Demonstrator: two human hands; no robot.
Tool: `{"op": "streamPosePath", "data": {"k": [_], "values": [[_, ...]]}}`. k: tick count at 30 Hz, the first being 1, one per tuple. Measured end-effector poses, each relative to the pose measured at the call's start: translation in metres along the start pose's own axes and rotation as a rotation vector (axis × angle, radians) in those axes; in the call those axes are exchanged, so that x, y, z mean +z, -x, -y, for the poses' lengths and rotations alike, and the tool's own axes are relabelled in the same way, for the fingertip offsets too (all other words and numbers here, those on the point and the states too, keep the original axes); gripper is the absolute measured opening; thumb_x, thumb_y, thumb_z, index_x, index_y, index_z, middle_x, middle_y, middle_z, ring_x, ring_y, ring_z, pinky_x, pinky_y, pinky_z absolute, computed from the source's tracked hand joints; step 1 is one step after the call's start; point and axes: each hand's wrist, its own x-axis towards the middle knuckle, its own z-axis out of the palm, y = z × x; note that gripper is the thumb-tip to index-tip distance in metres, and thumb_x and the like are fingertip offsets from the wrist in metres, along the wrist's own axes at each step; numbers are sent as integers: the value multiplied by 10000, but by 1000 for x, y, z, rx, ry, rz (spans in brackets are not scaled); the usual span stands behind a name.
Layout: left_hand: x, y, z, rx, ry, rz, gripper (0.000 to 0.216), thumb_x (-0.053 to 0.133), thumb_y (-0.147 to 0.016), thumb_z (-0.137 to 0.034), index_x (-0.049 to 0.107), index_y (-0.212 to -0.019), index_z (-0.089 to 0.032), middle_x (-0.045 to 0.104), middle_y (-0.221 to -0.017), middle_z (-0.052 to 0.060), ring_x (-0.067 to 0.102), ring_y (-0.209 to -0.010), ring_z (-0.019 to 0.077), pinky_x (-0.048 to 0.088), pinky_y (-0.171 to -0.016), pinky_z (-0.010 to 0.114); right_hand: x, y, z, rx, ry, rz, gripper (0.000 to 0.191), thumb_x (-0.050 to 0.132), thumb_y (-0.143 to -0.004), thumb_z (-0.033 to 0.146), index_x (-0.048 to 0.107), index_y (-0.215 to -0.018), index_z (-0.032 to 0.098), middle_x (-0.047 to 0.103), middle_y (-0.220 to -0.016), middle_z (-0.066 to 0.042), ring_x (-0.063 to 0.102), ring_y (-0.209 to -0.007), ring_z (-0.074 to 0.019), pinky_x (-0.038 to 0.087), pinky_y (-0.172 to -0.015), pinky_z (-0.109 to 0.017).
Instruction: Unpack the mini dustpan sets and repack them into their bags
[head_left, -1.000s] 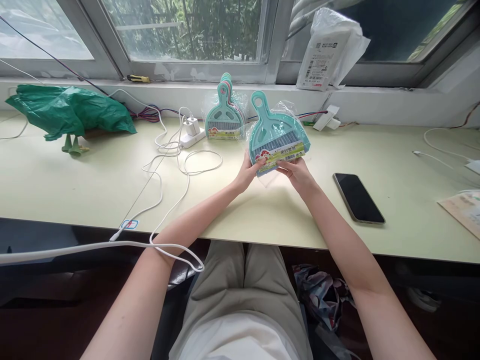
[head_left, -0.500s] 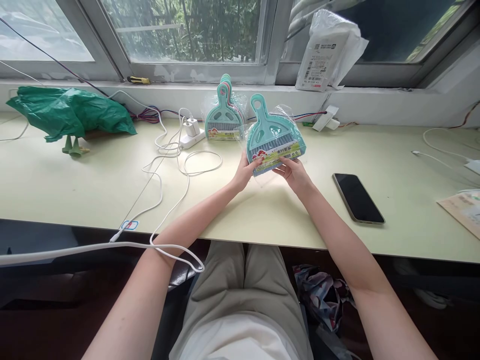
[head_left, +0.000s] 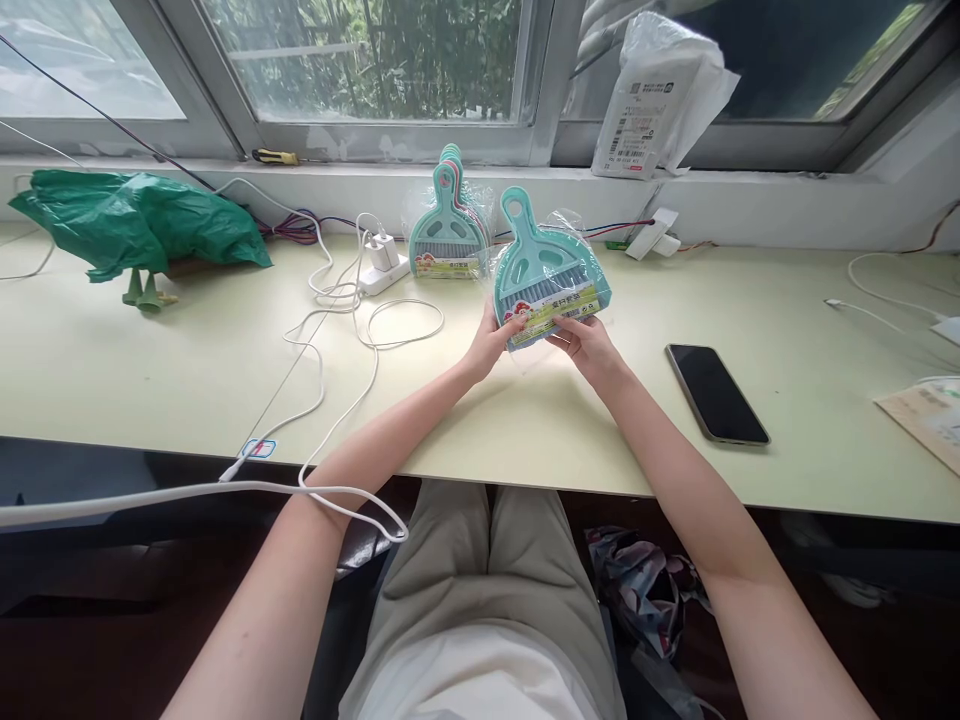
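The left hand [head_left: 489,347] pinched the lower left corner of a turquoise dustpan-and-brush set [head_left: 546,262] in clear plastic wrap, and the right hand [head_left: 590,348] pinched its lower edge — both thumbs lay over the printed label [head_left: 566,305]. The set was held tilted above the pale yellow tabletop [head_left: 510,430], near a row of similar wrapped sets [head_left: 448,228] by the wall — a black-screened smartphone [head_left: 718,394] lay to the right.
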Motion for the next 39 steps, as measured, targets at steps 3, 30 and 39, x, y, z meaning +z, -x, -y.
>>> {"op": "streamPosePath", "data": {"k": [3, 30, 39], "values": [[0, 0, 0, 2, 3, 5, 671, 752, -751, -329, 448, -1346, -270, 605, -1352, 71, 534, -1312, 301, 458, -1090, 505, 1, 0, -1, 13, -27, -17, 348, 845, -622, 307, 653, -907, 253, 760, -1021, -5, 722, -1024, -233, 619, -915, -377], [-3, 0, -12, -93, -150, -36, 633, 673, -793, -297, 404, -1363, -237, 604, -1310, 105, 647, -1093, 272, 577, -872, 442, 1, 5, 5, 206, 26, 6, 161, 634, -860, 222, 655, -1020, 232, 769, -953, -18, 747, -813, -174, 629, -691, -280], [-7, -4, -17, -134, -165, -58, 643, 669, -786, -285, 406, -1371, -241, 603, -1322, 101, 647, -1096, 270, 593, -846, 418, 1, 3, 8, 269, 83, 12, 181, 496, -960, 300, 607, -1077, 218, 766, -937, -46, 758, -818, -195, 606, -691, -301]]}}
